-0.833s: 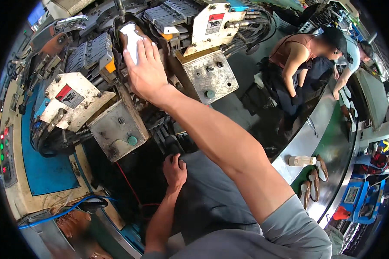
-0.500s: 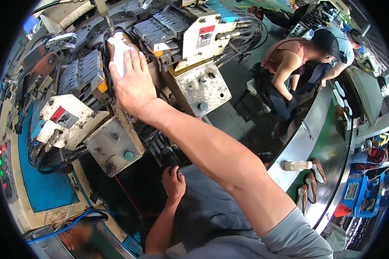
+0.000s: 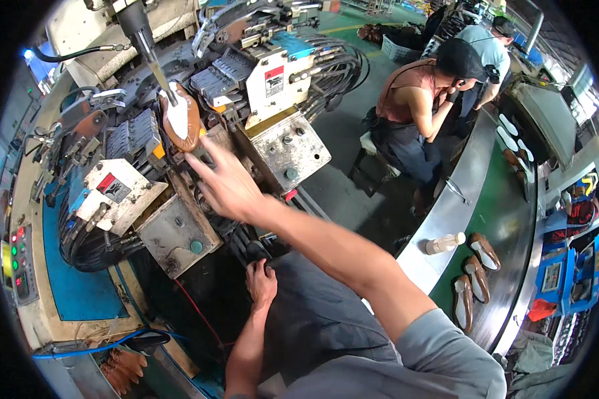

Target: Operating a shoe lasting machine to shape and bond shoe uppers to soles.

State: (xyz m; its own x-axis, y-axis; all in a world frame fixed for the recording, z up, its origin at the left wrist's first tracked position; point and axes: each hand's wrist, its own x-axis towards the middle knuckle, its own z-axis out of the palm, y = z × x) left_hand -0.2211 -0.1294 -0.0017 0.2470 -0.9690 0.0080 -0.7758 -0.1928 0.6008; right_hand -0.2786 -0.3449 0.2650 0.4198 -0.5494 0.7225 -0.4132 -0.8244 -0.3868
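Observation:
A brown shoe upper, its white sole side facing up, sits in the machine between two banks of metal plates. A vertical rod comes down onto its white face. My right hand is just below the shoe's near end, open, fingers apart and slightly blurred, holding nothing. Whether a fingertip still touches the shoe's edge I cannot tell. My left hand rests on my dark-clad thigh, fingers loosely bent with nothing visible in them, beside a dark rounded part of the machine.
White side plates and metal boxes with green buttons flank the shoe. On the right, a green conveyor carries several brown shoes and a pale bottle. Two people sit beyond it. A control panel stands left.
My right hand has drawn back from the shoe's white sole toward me, uncovering it. The left hand stays on the thigh. The view has shifted, and the seated person's arm is raised now.

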